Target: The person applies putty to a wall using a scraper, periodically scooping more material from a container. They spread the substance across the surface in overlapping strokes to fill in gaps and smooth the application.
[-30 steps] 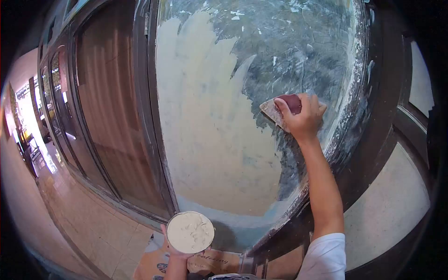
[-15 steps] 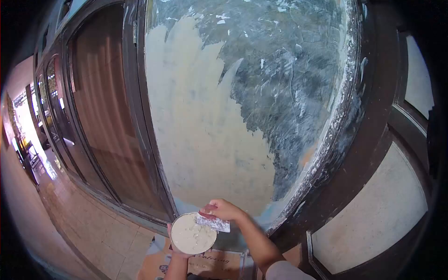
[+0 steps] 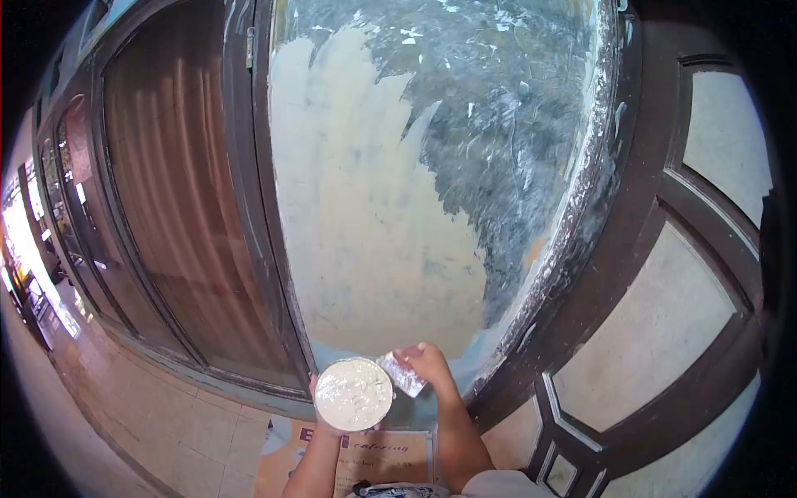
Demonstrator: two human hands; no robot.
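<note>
A round tub of cream-coloured paste [image 3: 354, 395] rests in my left hand [image 3: 330, 430], whose fingers wrap under and around its side. My right hand [image 3: 427, 363] grips a scraper with a wide, paste-smeared blade [image 3: 402, 375], held just beyond the tub's right rim. In front stands a tall panel [image 3: 374, 224], coated smooth cream on its left and lower part. Its upper right part [image 3: 498, 124] is rough grey-blue with white flecks.
Dark-framed glass with a brown curtain [image 3: 170, 183] is on the left. On the right is a dark wooden frame with pale panels [image 3: 656, 332]. A printed banner [image 3: 374, 465] lies below my hands, beside floor tiles [image 3: 183, 423].
The scraper has moved from over the tub's paste to the right, past its rim, and its blade has turned. The tub sits slightly further right and higher. The camera view has shifted.
</note>
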